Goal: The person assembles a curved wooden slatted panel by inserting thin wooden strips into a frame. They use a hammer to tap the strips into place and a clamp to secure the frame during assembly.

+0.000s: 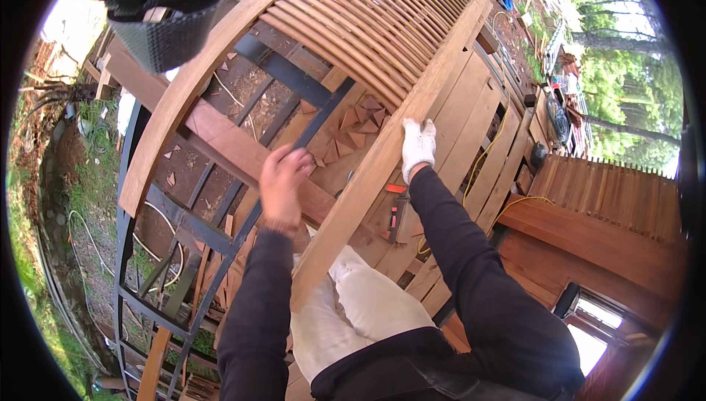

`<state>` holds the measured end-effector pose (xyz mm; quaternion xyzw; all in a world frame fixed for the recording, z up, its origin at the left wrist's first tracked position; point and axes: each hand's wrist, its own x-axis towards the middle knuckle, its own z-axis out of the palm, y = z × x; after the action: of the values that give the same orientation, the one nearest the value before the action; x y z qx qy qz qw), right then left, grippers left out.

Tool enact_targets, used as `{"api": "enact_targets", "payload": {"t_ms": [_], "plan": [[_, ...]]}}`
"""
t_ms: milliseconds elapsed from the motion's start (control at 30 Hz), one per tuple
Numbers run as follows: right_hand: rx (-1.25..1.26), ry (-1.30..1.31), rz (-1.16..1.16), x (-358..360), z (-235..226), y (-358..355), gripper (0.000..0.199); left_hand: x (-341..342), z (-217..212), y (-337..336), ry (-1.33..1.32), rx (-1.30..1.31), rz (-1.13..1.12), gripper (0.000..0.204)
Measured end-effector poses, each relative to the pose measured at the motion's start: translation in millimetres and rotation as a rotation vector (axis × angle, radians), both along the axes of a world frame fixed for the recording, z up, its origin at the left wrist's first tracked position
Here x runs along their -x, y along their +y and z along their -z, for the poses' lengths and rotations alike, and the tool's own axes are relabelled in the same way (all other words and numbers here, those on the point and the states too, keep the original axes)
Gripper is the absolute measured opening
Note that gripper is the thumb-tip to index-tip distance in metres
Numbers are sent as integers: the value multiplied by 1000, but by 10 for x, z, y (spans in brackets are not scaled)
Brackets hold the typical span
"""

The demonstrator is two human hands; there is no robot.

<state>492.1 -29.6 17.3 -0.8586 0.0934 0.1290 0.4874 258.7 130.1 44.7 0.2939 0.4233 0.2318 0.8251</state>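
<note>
A long curved wooden beam (382, 158) runs from lower middle to upper right, edging a rack of several thin curved wooden slats (368, 19). My right hand (418, 147), in a white glove, rests flat on the beam's outer edge. My left hand (283, 184) is bare, its fingers curled together near a reddish wooden cross board (228, 144); whether it holds anything small is hidden. A second curved beam (191, 85) forms the left edge of the rack.
Below lies a dark steel frame (198, 232) with small triangular wood offcuts (353, 133). Flat deck boards (471, 122) carry a yellow cord (489, 144) and an orange-handled tool (396, 213). Another slatted panel (610, 195) stands at right. Grass and hoses lie at left.
</note>
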Motion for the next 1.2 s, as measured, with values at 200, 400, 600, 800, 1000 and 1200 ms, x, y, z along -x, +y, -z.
{"api": "enact_targets", "payload": {"t_ms": [200,400,600,800,1000,1200], "plan": [[142,68,-33,21,177,193,77,-1923,603,109,-176,420,48,61],[53,-8,-42,65,116,165,75,-2576,792,-11,-335,511,-18,65],[109,65,-28,33,-14,221,76,-2693,921,-40,-326,532,-45,56],[125,61,-17,44,-22,236,75,-2694,971,-29,-450,590,-32,49],[144,1,-47,38,77,181,71,-2716,842,-83,-405,531,-35,25],[127,40,-9,33,43,210,71,-2354,681,-75,-248,505,-52,21]]}}
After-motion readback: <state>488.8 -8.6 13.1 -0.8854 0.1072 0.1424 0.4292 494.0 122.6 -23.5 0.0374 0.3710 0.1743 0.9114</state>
